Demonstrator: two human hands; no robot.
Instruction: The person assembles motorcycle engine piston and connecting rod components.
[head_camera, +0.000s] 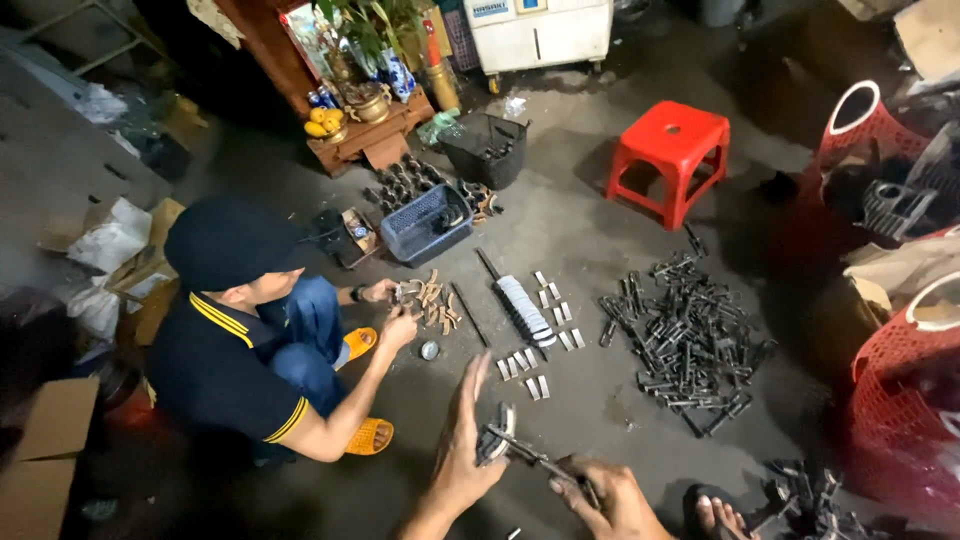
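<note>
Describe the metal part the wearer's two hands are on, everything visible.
The metal assembly looks like dark steel: a long thin rod with a chunkier clamp-like block at its left end, slightly blurred. It is off the floor, tilted, rod running down to the right. The right hand grips the rod's lower end; the left hand, fingers spread upward, touches the block. Finer details cannot be made out.

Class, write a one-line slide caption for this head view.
Two hands, left hand and right hand, grip a metal rod assembly beside a crouching co-worker.
</note>
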